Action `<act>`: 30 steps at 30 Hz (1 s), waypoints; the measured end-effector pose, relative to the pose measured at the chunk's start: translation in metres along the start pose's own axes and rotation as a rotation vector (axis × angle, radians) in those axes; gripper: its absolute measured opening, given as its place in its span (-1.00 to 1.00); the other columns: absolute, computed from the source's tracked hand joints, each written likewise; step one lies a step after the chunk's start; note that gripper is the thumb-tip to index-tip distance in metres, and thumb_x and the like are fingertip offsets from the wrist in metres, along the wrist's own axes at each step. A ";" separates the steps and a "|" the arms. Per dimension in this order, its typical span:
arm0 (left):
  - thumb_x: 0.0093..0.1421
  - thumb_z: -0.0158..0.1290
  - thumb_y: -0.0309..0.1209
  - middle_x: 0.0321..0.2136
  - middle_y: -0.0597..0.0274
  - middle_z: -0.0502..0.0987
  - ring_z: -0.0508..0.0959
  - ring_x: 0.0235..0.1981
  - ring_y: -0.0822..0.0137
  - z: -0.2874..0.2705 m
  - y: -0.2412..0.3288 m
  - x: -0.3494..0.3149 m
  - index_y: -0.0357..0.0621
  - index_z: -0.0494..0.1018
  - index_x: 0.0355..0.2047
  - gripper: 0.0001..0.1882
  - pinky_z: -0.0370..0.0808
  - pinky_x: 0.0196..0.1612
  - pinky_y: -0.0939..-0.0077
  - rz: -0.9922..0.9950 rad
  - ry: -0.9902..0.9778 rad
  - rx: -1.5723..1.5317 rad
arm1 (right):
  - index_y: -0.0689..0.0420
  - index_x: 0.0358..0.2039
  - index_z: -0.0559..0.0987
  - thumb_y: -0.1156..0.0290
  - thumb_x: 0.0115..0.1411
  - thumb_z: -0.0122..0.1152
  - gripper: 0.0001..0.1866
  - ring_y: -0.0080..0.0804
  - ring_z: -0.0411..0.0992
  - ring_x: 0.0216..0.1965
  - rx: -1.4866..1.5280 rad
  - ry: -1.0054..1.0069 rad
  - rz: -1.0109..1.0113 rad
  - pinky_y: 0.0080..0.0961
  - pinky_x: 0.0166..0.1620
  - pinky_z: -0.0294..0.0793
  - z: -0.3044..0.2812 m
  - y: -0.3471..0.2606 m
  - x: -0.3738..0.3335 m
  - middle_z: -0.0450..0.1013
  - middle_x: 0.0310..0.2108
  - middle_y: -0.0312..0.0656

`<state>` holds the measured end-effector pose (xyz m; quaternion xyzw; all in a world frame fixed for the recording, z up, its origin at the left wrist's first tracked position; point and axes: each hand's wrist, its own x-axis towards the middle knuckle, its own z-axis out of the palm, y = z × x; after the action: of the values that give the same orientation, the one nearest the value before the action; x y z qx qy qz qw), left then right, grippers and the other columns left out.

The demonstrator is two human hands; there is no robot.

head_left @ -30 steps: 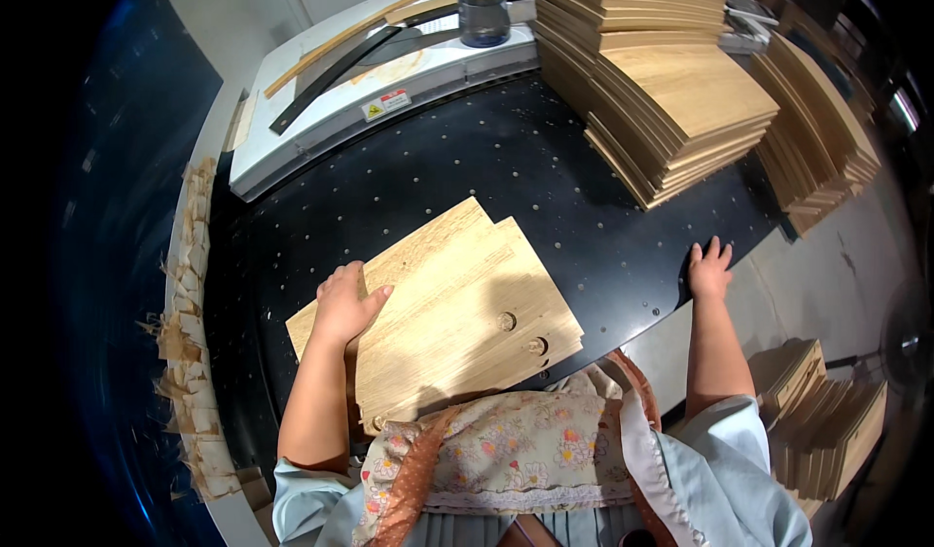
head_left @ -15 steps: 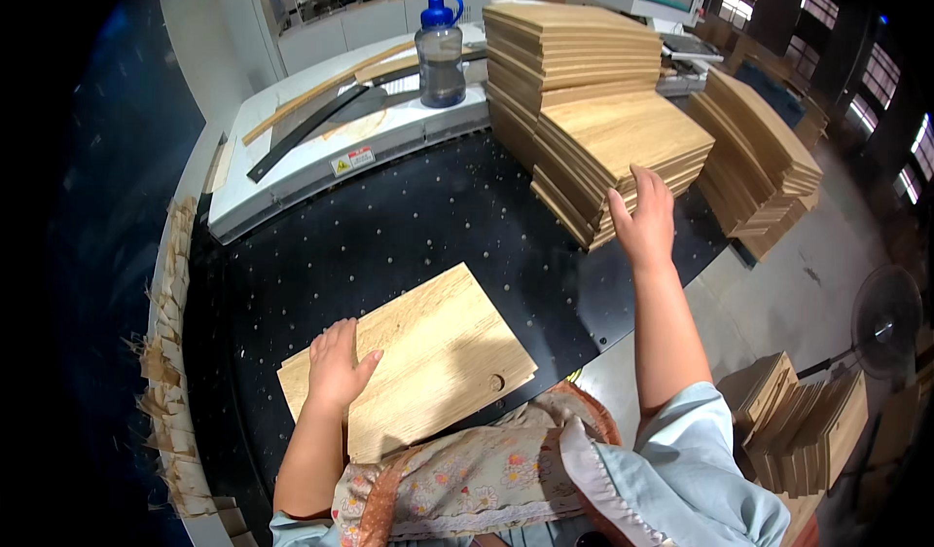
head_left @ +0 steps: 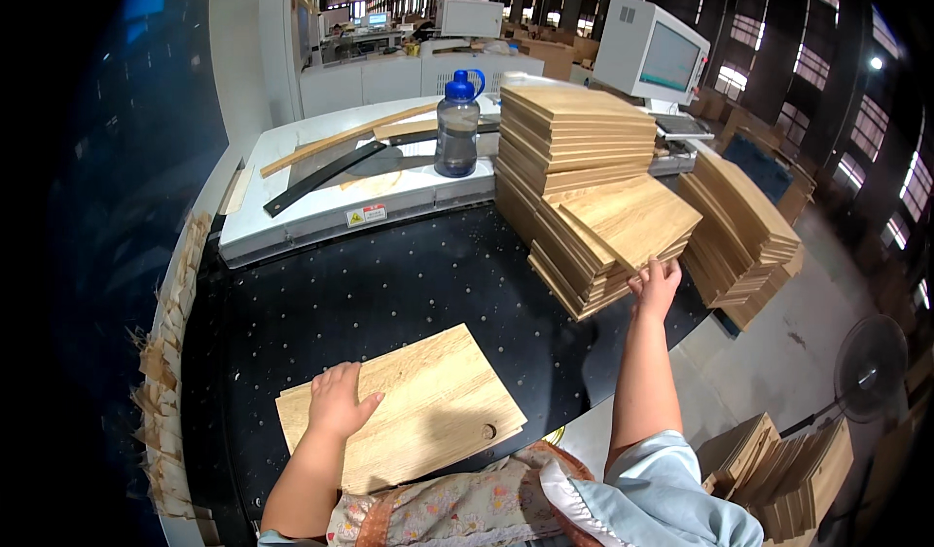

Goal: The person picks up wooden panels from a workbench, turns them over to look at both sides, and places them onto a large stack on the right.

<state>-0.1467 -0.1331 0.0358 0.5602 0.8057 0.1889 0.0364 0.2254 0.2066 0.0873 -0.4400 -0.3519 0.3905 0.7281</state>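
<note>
- Your right hand pinches the near corner of the top wood panel; its stack sits beside that grip.
- Your left hand lies loosely spread on the holed wood panel, well apart from the pinch.
- Pinch just one panel; holding it level should stop scrapes.
</note>
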 end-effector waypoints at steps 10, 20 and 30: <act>-0.04 0.12 -0.05 0.00 0.00 0.35 0.28 0.07 0.08 0.006 -0.006 0.000 -0.22 0.33 0.00 -0.33 0.09 0.16 0.22 -0.008 0.029 -0.016 | 0.21 -0.43 0.38 0.42 0.14 0.05 -0.87 -0.41 0.28 -0.77 0.363 -0.285 0.540 -0.44 -0.66 0.46 -0.004 -0.011 -0.056 0.32 -0.68 -0.23; -0.07 0.19 -0.32 0.05 -0.02 0.30 0.23 0.13 0.02 0.001 0.002 0.005 -0.18 0.30 0.02 -0.38 0.17 0.16 0.22 0.087 0.204 -0.224 | 0.32 0.06 0.24 0.55 0.03 0.06 -0.47 -0.08 0.33 0.02 0.668 -0.503 0.525 -0.16 0.11 0.29 -0.032 -0.004 -0.080 0.33 0.00 0.02; 0.13 0.02 -0.46 0.11 0.03 0.22 0.29 0.10 0.22 -0.029 0.097 0.001 -0.24 0.01 0.19 -0.36 0.25 0.13 0.30 -0.009 -0.186 -2.000 | 0.25 0.13 0.16 0.51 -0.03 0.19 -0.31 -0.13 0.21 0.11 0.744 -0.914 0.619 -0.22 0.16 0.19 0.043 -0.039 -0.195 0.24 0.07 -0.05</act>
<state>-0.0690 -0.1103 0.0967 0.2817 0.2730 0.7345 0.5537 0.1113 0.0386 0.1054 -0.0304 -0.3245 0.8242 0.4632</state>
